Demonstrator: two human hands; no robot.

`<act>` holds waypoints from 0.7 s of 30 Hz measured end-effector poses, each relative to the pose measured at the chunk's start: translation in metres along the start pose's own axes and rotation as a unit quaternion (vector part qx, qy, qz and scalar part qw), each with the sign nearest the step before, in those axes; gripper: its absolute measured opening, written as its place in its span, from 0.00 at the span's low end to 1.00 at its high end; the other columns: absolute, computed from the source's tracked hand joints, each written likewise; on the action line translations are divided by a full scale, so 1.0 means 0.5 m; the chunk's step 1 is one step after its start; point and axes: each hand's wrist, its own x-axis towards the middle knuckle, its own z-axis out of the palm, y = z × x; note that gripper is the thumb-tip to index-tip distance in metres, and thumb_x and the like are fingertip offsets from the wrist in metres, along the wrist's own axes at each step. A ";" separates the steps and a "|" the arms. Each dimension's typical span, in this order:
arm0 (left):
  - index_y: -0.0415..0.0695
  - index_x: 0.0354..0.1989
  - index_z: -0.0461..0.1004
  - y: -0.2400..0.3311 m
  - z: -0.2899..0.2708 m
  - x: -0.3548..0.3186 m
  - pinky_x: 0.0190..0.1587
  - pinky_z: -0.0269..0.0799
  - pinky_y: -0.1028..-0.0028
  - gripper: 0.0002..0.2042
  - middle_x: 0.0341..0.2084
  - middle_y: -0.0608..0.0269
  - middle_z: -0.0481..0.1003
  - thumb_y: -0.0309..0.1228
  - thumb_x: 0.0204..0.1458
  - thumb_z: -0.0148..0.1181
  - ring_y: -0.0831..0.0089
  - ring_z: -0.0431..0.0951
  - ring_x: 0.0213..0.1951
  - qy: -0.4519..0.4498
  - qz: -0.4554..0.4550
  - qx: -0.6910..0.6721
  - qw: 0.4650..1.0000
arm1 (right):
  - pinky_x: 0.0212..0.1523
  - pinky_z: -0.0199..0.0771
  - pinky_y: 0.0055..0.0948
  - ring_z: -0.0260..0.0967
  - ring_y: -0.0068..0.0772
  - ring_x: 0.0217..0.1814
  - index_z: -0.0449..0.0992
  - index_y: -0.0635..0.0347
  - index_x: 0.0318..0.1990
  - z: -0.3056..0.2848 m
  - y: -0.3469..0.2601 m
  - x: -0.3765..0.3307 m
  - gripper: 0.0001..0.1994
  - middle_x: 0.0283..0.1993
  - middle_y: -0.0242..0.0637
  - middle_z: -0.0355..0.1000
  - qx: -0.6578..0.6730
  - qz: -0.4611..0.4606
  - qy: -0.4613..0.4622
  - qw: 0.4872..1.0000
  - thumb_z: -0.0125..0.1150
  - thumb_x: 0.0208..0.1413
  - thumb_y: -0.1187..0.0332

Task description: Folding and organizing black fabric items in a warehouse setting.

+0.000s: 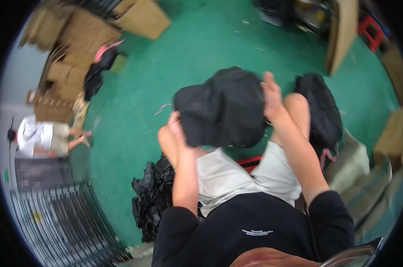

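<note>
Between my two hands, above my lap, is a bulky black fabric bundle (223, 109); motion blurs it and its exact kind is not clear. My left hand (178, 129) grips its lower left edge, with part of the fingers hidden. Against its right side presses my right hand (271, 95), the fingers pointing up along the fabric. A thin pink cord (163, 108) sticks out at the bundle's left. Beside my right knee lies another black fabric bundle (319, 109) with a pink tie (328, 155) at its near end.
A heap of crumpled black plastic (154, 196) lies by my left leg. Pale sacks (350, 162) and a cardboard box (390, 133) stand at the right. Cardboard (76, 40) is stacked far left, near another person (41, 135). A red stool (371, 33) stands far right.
</note>
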 end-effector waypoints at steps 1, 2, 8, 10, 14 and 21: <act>0.35 0.37 0.76 -0.014 0.011 0.020 0.44 0.77 0.65 0.15 0.35 0.53 0.79 0.32 0.52 0.46 0.62 0.80 0.37 -0.003 -0.090 -0.060 0.994 | 0.61 0.67 0.44 0.70 0.45 0.56 0.68 0.68 0.56 -0.089 -0.003 0.056 0.33 0.55 0.47 0.71 0.085 0.040 -0.230 0.969 0.51 0.58 0.43; 0.36 0.36 0.77 -0.013 -0.011 0.026 0.42 0.77 0.65 0.15 0.33 0.54 0.79 0.33 0.51 0.47 0.62 0.80 0.35 0.015 -0.164 -0.117 0.979 | 0.62 0.66 0.44 0.70 0.46 0.56 0.68 0.68 0.57 -0.049 -0.004 0.005 0.33 0.56 0.49 0.70 0.072 0.093 -0.210 0.970 0.54 0.56 0.46; 0.32 0.39 0.75 -0.051 0.039 0.044 0.50 0.75 0.59 0.16 0.39 0.49 0.78 0.31 0.50 0.46 0.58 0.79 0.41 -0.066 -0.209 -0.284 0.934 | 0.63 0.64 0.47 0.67 0.51 0.59 0.66 0.68 0.59 -0.150 -0.012 0.051 0.30 0.60 0.50 0.66 -0.017 0.002 -0.375 0.927 0.62 0.46 0.67; 0.32 0.40 0.75 -0.026 0.052 0.030 0.53 0.73 0.58 0.16 0.40 0.49 0.78 0.31 0.52 0.45 0.57 0.79 0.43 -0.115 -0.181 -0.295 0.931 | 0.63 0.64 0.46 0.66 0.49 0.60 0.66 0.68 0.58 -0.122 -0.005 0.050 0.28 0.59 0.50 0.67 0.055 -0.004 -0.369 0.928 0.60 0.48 0.67; 0.37 0.40 0.77 -0.006 0.087 0.033 0.52 0.74 0.59 0.15 0.39 0.53 0.79 0.36 0.54 0.52 0.60 0.80 0.42 -0.125 -0.205 -0.301 0.923 | 0.59 0.69 0.40 0.70 0.44 0.56 0.72 0.68 0.52 -0.079 -0.025 0.057 0.17 0.54 0.46 0.72 -0.001 0.059 -0.307 0.950 0.50 0.58 0.68; 0.37 0.48 0.74 -0.030 0.146 0.100 0.52 0.73 0.64 0.14 0.44 0.56 0.77 0.29 0.55 0.56 0.65 0.78 0.46 -0.160 -0.141 -0.089 0.973 | 0.58 0.70 0.38 0.71 0.44 0.55 0.71 0.69 0.52 -0.022 -0.076 0.141 0.16 0.55 0.46 0.71 -0.012 -0.038 -0.222 0.974 0.47 0.61 0.69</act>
